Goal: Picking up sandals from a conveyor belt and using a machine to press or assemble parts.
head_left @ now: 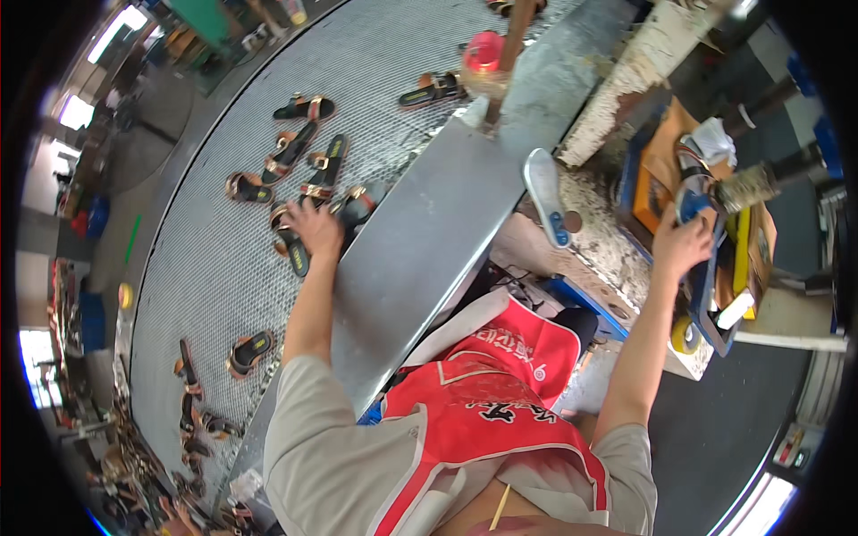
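Note:
My left hand (315, 225) reaches out over a metal mesh conveyor (214, 268) and rests on a black sandal with a tan strap (290, 243), fingers curled over it. Another dark sandal (356, 207) lies just right of that hand. My right hand (679, 243) is stretched to the right and grips a blue shoe piece (690, 204) at a machine with a brush-like spindle (749, 184). A red apron (483, 393) covers my front.
Several more sandals (304, 109) lie scattered on the mesh, others at lower left (248, 350). A slanted steel panel (429, 241) borders the conveyor. A pale shoe sole (545, 195) stands on a crusted ledge. A red-capped jar (483, 54) sits at the top.

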Demonstrator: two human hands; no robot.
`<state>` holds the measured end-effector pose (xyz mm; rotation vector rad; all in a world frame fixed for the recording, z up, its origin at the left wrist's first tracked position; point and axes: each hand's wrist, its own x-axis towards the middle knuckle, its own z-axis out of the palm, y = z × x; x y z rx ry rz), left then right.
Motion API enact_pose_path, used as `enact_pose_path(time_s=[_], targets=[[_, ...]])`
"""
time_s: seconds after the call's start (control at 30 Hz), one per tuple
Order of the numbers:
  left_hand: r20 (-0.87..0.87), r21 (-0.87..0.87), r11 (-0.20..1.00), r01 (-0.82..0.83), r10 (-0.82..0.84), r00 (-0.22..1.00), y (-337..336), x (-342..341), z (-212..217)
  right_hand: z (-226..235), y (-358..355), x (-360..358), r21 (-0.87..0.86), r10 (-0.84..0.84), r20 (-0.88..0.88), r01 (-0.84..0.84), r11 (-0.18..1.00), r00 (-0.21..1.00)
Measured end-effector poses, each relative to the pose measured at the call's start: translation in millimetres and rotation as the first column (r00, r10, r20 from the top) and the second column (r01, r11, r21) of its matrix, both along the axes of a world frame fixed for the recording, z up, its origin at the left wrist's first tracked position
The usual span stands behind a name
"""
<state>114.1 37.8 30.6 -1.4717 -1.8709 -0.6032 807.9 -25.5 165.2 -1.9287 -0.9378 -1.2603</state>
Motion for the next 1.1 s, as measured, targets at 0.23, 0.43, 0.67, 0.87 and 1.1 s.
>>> enact_pose_path(time_s=[0.23, 0.43, 0.67, 0.87, 1.1], targets=[[0.355, -0.19, 0.971, -0.148, 0.209, 0.911, 96, 30, 29, 2, -20, -1, -0.07, 0.112, 0.065, -0.108, 0.992, 0.992], [0.382, 0.06, 0.994, 0.093, -0.109, 0.918, 60, 18, 29, -5, -23, 19, -0.075, 0.141, 0.044, -0.138, 0.988, 0.989], [0.346, 0.293, 0.831, -0.473, 0.369, 0.863, -63, -54, -39, 3, -23, 26, -0.108, 0.182, -0.04, -0.185, 0.977, 0.983], [0.816, -0.095, 0.963, -0.251, 0.219, 0.534, -48, -70, -25, -8, -14, 47, -0.095, 0.141, -0.087, -0.149, 0.984, 0.986], [0.696, -0.233, 0.89, -0.392, 0.434, 0.572, -49, -71, -56, -2, -26, 38, -0.059, 0.179, -0.032, -0.181, 0.982, 0.983]])
